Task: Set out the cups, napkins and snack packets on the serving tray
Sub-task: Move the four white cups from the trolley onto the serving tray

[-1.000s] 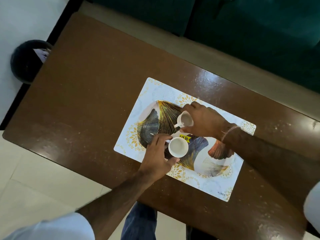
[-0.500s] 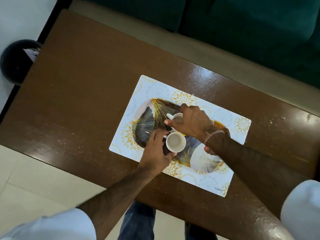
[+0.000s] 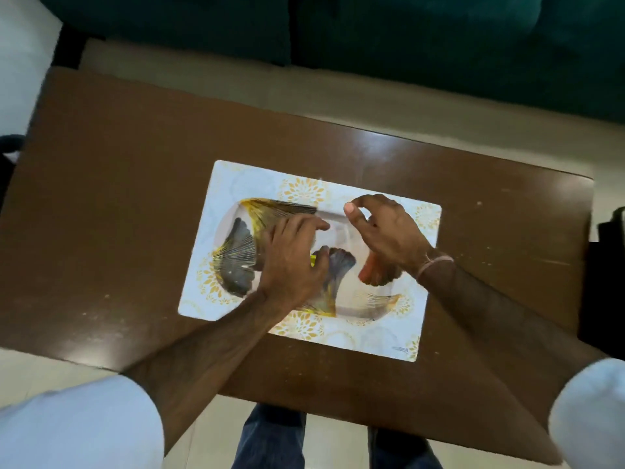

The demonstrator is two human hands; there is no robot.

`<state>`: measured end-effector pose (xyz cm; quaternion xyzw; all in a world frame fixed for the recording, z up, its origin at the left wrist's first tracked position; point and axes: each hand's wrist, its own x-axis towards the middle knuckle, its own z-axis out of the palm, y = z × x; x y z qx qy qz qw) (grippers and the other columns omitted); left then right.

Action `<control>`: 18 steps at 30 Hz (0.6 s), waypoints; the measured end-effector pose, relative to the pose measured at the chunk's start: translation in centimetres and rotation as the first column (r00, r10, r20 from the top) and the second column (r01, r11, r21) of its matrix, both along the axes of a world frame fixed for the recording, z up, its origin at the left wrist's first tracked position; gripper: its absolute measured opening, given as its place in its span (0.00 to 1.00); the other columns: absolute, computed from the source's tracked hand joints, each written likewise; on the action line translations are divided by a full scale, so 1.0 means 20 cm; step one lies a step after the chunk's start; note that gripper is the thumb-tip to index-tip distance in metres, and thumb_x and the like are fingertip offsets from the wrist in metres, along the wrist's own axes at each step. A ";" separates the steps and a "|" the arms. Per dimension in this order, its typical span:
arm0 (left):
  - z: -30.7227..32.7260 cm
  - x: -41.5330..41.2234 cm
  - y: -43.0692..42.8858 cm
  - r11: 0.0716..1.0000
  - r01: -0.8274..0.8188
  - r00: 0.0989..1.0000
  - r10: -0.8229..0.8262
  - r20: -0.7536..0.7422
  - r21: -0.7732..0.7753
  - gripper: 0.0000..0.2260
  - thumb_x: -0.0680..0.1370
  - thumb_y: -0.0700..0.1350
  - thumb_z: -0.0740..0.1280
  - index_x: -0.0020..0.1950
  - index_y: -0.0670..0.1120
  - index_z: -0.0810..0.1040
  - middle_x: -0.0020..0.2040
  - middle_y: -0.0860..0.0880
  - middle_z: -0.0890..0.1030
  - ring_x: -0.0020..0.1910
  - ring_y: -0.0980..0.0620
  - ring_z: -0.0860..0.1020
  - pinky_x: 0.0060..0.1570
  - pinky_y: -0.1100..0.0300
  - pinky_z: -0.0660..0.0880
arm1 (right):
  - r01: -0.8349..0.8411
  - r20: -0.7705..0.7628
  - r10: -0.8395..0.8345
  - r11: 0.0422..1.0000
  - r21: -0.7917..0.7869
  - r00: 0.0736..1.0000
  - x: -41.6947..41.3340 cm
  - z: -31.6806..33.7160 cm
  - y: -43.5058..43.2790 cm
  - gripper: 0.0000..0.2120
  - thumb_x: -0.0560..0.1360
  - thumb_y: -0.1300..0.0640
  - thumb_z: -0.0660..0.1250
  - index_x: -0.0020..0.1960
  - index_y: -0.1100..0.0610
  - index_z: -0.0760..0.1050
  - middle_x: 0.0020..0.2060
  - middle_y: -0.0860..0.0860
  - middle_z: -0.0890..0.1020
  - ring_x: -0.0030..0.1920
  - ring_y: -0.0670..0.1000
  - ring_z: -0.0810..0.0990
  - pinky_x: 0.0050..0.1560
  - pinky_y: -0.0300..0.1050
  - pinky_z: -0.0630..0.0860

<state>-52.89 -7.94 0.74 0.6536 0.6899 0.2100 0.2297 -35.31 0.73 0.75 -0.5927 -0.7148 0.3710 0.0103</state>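
Note:
The serving tray (image 3: 378,330), white with gold flowers and a dark fan pattern, lies on the brown table (image 3: 118,204). Both hands hover over its middle, and the frame is motion-blurred. My left hand (image 3: 292,265) lies palm down over the fan pattern, fingers stretched to the right. My right hand (image 3: 384,231) is curled, its thumb raised near the forefinger. Between the hands a pale smear (image 3: 336,233) shows where the white cups are; their outlines are unclear. A yellow sticker (image 3: 313,261) peeks out beside my left thumb. No napkins or snack packets are visible.
A dark green sofa (image 3: 406,45) runs along the far side of the table. A dark object (image 3: 605,282) stands at the table's right end. My legs (image 3: 270,438) are below the near table edge.
The view has shifted, and the tray now sits lower in the frame. My left hand has spread over the spot where its cup stood. My right thumb has lifted. The cups have become a blur.

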 end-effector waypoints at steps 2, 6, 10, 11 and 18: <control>0.01 0.13 0.08 0.999 0.047 0.998 -0.046 -0.032 0.002 0.15 0.70 0.46 0.70 0.57 0.47 0.80 0.57 0.49 0.81 0.59 0.45 0.76 0.61 0.44 0.68 | 0.021 0.008 -0.021 1.000 -0.002 1.000 0.15 0.00 0.01 0.26 0.82 0.39 0.52 0.67 0.54 0.75 0.67 0.53 0.78 0.63 0.57 0.77 0.65 0.57 0.74; 0.00 0.49 0.23 0.984 0.169 0.985 -0.170 -0.023 -0.058 0.17 0.71 0.48 0.67 0.59 0.48 0.80 0.59 0.49 0.80 0.60 0.45 0.75 0.61 0.46 0.65 | 0.098 0.075 -0.101 0.994 0.045 0.992 0.54 0.01 0.00 0.24 0.83 0.41 0.54 0.68 0.55 0.75 0.66 0.54 0.79 0.62 0.59 0.78 0.63 0.57 0.75; -0.06 0.87 0.33 0.946 0.287 0.958 -0.286 0.026 -0.149 0.17 0.75 0.51 0.68 0.63 0.51 0.76 0.64 0.50 0.78 0.64 0.47 0.72 0.64 0.49 0.63 | 0.202 0.156 -0.208 0.978 0.056 0.966 0.96 0.01 -0.05 0.24 0.82 0.40 0.56 0.70 0.55 0.73 0.68 0.55 0.76 0.66 0.60 0.75 0.66 0.61 0.72; -0.06 0.98 0.35 0.934 0.313 0.950 -0.311 0.041 -0.172 0.17 0.76 0.51 0.69 0.64 0.52 0.75 0.65 0.50 0.77 0.65 0.48 0.72 0.65 0.49 0.64 | 0.232 0.177 -0.237 0.971 0.051 0.955 1.07 0.01 -0.07 0.25 0.82 0.40 0.56 0.70 0.55 0.72 0.69 0.54 0.75 0.68 0.60 0.73 0.68 0.61 0.71; -0.10 1.70 0.40 0.815 0.533 0.845 -0.526 0.099 -0.226 0.16 0.77 0.52 0.68 0.64 0.53 0.74 0.61 0.52 0.78 0.62 0.50 0.74 0.64 0.48 0.66 | 0.438 0.228 -0.444 0.896 0.080 0.866 1.78 -0.01 -0.24 0.22 0.79 0.43 0.62 0.68 0.53 0.71 0.67 0.54 0.73 0.67 0.58 0.73 0.66 0.60 0.72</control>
